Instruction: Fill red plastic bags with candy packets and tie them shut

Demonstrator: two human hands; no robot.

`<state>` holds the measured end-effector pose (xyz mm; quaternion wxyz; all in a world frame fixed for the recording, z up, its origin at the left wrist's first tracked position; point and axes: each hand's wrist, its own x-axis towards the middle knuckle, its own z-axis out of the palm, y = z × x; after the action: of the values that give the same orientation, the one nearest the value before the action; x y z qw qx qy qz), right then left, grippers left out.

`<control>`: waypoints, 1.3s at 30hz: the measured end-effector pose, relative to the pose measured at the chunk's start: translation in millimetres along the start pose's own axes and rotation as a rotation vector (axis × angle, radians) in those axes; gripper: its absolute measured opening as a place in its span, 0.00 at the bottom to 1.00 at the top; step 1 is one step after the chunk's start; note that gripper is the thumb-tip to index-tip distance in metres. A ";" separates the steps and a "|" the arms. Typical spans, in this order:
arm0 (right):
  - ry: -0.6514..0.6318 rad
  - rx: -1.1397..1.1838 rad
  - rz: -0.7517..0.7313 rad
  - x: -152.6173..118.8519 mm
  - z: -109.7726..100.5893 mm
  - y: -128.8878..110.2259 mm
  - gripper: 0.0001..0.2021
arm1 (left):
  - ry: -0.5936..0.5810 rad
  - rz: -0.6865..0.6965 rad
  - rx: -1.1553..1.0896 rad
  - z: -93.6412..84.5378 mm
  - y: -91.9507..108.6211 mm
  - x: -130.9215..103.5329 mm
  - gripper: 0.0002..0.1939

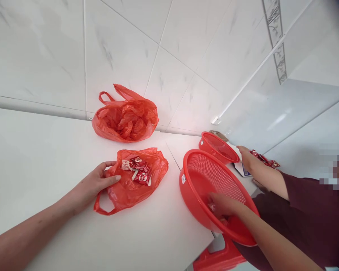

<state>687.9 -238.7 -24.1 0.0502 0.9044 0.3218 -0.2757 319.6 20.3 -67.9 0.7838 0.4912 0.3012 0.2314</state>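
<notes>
Left hand point(94, 184): closed on red bag point(130, 194) at rim — nearer the packets
Packets point(142, 177): inside bag, right of left fingertips, mostly crosswise
Right hand point(223, 205): inside large basket point(196, 203) — can't tell grip

- so it's just one cam, worn on the head, looking out from above the near side of the white table point(56, 158)
- faces forward and down, with the tabletop filling the lower left and the tiled wall point(124, 45) taking up most of the top
- pretty close in: left hand point(103, 178) and right hand point(222, 205) are both in frame, forearms coming in from the bottom corners
- you look down into the nearer red bag point(127, 192) and the big red basket point(193, 180), but at a slant
- lens seems wide, reaches a person point(307, 218) at the right edge, and the top right corner goes dark
</notes>
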 end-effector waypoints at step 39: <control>0.700 0.430 -0.459 7.9 33.1 -234.7 0.11 | -0.057 -0.080 0.293 -25.3 7.2 -20.8 0.49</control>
<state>534.5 -58.3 -35.9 -0.3119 0.8384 0.4466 -0.0187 286.6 25.5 -64.7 0.7205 0.5943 0.3289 0.1395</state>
